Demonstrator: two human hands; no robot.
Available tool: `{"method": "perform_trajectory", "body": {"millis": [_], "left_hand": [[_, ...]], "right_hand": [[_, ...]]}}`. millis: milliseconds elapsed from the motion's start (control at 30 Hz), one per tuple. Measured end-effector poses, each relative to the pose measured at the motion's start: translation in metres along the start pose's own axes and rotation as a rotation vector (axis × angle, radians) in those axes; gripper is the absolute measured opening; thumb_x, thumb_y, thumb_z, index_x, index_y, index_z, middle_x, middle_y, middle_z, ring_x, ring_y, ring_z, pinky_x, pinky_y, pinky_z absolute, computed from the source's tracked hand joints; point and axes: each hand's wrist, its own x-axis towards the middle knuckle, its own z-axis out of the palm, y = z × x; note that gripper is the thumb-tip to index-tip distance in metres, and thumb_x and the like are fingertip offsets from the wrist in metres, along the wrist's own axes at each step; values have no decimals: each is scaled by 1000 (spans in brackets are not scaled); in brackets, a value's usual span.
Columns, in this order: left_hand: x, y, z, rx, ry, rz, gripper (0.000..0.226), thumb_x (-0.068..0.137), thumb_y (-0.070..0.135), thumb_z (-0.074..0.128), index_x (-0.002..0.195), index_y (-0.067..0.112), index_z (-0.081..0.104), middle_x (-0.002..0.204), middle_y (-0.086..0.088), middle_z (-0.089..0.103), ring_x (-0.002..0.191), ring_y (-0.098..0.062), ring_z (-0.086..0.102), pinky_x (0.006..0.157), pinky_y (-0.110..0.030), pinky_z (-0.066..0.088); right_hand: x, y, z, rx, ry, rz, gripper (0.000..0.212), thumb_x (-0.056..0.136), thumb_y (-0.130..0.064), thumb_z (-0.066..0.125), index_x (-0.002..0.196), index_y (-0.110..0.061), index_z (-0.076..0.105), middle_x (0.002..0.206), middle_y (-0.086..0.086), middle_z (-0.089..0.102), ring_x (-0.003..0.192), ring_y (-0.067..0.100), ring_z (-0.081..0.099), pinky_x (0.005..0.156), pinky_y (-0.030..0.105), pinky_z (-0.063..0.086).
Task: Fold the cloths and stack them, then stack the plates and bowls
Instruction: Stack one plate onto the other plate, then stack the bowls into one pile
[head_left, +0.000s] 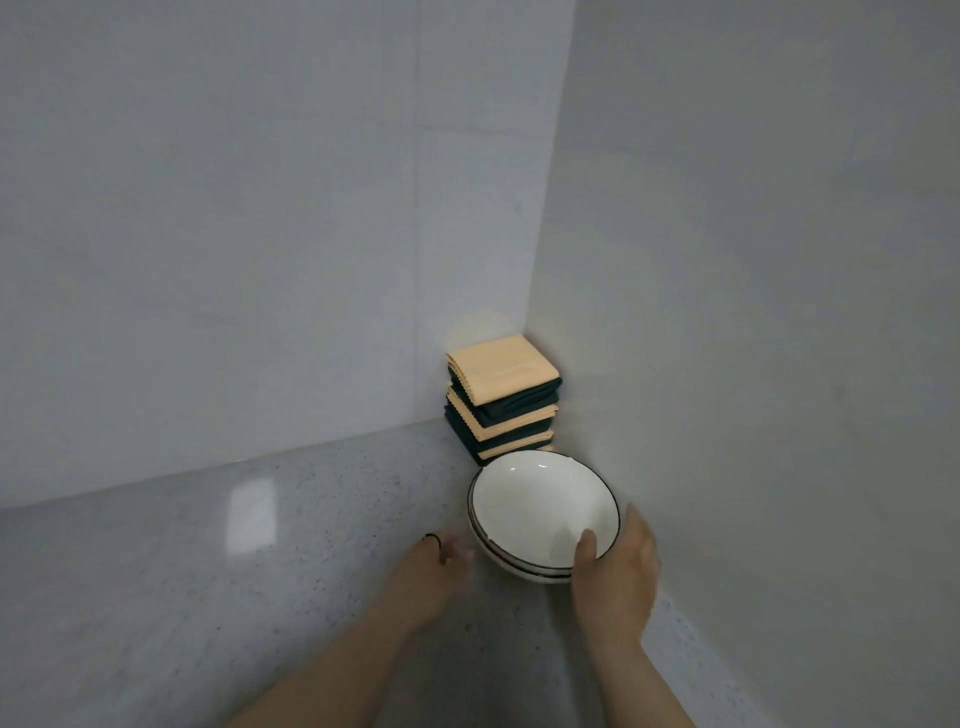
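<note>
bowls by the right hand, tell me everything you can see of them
The bowls are a nested stack, white, glossy, ceramic-looking, with thin dark rim lines, the top one empty. They rest on the speckled counter before the folded cloths. The right hand grips the near rim, thumb inside; the blurred left hand is close beside.

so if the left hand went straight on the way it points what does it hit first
Probably the left side of the stacked white black-rimmed bowls, just ahead of the left hand; blur leaves depth unsure.

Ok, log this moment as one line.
cloth stack: folded, behind bowls | bowl stack: nested | right hand: grips rim, thumb inside | left hand: beside bowls, blurred, grip unclear
</note>
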Motion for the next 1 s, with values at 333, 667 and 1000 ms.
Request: {"method": "perform_trajectory", "body": {"millis": [333,667,1000], "left_hand": [[-81,-100,-135,-146,347,-84,19,91,6,51,87,23,59,96,-5,66,91,-18,56,83,-20,41],[-182,-255,-285,-330,700,-278,18,89,-4,49,88,5,65,74,-5,58,80,-21,53,73,-22,34],[-194,-356,-431,-541,939,-412,51,92,6,48,140,2,33,140,-21,42,120,-37,51,104,-43,38]], "right_hand": [[-106,-79,69,87,-464,-258,33,92,-7,44,124,-10,52,123,6,55,108,19,54,92,25,40],[-271,-176,182,117,-849,-383,19,89,-6,48,98,-16,61,88,-2,58,81,14,53,74,20,41],[-375,-268,263,366,-976,-19,18,93,-3,44,109,-9,49,76,-4,48,60,11,48,39,13,42]]}}
